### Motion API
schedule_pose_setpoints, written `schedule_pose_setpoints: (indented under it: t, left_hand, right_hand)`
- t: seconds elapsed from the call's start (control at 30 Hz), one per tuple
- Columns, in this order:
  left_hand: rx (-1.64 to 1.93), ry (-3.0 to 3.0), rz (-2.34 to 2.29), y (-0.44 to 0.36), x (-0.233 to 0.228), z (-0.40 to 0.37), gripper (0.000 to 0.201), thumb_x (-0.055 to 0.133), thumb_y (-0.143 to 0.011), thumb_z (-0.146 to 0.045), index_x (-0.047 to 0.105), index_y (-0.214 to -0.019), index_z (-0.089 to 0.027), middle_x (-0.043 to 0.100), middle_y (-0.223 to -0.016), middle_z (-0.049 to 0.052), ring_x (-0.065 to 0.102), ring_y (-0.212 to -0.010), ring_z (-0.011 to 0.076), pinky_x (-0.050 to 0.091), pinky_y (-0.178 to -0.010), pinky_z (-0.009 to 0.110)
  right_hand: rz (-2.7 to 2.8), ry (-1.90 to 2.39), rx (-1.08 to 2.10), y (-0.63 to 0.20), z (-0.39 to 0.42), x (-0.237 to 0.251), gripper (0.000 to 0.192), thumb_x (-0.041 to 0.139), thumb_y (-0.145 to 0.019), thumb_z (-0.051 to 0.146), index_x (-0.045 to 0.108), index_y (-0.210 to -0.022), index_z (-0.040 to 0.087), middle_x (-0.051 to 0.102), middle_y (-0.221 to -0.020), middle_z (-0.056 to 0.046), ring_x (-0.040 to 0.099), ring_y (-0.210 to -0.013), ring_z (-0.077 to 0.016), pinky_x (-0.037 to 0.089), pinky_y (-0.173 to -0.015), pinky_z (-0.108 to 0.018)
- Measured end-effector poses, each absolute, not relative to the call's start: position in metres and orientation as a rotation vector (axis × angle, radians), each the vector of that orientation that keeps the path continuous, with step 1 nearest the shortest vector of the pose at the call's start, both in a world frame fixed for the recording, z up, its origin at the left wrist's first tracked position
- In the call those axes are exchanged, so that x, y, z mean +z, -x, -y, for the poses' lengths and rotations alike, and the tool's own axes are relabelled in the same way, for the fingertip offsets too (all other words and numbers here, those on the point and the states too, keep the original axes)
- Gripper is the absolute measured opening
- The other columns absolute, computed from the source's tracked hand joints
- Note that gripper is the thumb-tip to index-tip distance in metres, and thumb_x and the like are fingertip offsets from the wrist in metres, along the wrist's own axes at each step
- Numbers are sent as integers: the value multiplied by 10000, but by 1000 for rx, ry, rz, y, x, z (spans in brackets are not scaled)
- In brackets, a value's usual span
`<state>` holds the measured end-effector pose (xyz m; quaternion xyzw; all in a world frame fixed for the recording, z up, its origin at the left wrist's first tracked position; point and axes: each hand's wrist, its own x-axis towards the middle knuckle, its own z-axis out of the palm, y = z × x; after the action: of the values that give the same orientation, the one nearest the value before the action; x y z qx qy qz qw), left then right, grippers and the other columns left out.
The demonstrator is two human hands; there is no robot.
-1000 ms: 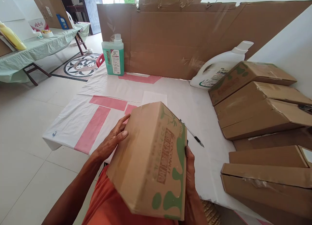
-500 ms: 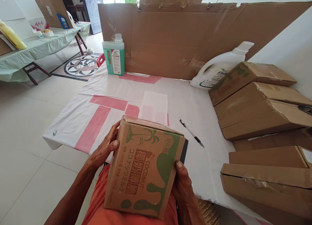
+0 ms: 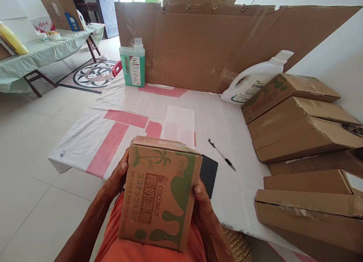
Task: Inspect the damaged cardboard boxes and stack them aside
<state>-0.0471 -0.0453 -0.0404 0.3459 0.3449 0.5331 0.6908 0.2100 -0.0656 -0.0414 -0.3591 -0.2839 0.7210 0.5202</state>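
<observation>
A brown cardboard box (image 3: 160, 194) with green palm-tree print and the word COCONUT rests on my lap, printed face up. My left hand (image 3: 116, 178) grips its left side, thumb on the edge. My right hand (image 3: 202, 205) holds its right side, thumb on the top face. Just beyond the box a black flat object (image 3: 209, 173) lies on the white and pink sheet (image 3: 113, 141), and a pen (image 3: 221, 154) lies to its right.
Several similar cardboard boxes (image 3: 300, 129) are stacked at the right. A white jug (image 3: 252, 82) lies on its side and a green bottle (image 3: 132, 65) stands before a cardboard wall (image 3: 204, 42). A covered table (image 3: 42, 52) stands at far left on the tiled floor.
The box was turned from its plain side up to its printed face up and lowered onto my lap. The black object behind it has come into view.
</observation>
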Motion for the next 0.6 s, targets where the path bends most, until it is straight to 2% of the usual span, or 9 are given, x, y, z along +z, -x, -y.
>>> schedule_pose_setpoints:
  t: [0.17, 0.37, 0.6]
  left_hand:
    - [1183, -847, -797, 51, -47, 50, 850, 698, -888, -792, 642, -1517, -224, 739, -1416, 165, 558, -1486, 435, 472, -1227, 541]
    - [1175, -872, -836, 56, -60, 54, 903, 659, -863, -849, 609, -1543, -258, 738, -1409, 151, 558, -1476, 445, 502, -1193, 557]
    - [1225, -808, -771, 49, -43, 52, 928, 747, -830, -737, 549, -1578, -225, 740, -1396, 167, 625, -1395, 463, 535, -1144, 587]
  right_hand:
    - [772, 838, 1741, -209, 62, -42, 741, 809, -860, 671, 605, -1477, 315, 774, -1301, -114, 718, -1251, -375, 624, -1021, -506]
    - [766, 937, 1676, -198, 65, -26, 708, 770, -877, 683, 620, -1458, 307, 769, -1322, -111, 699, -1303, -367, 620, -1033, -478]
    - [787, 993, 1712, -199, 68, -24, 844, 824, -806, 705, 589, -1518, 316, 795, -1236, -118, 711, -1285, -393, 635, -1016, -524]
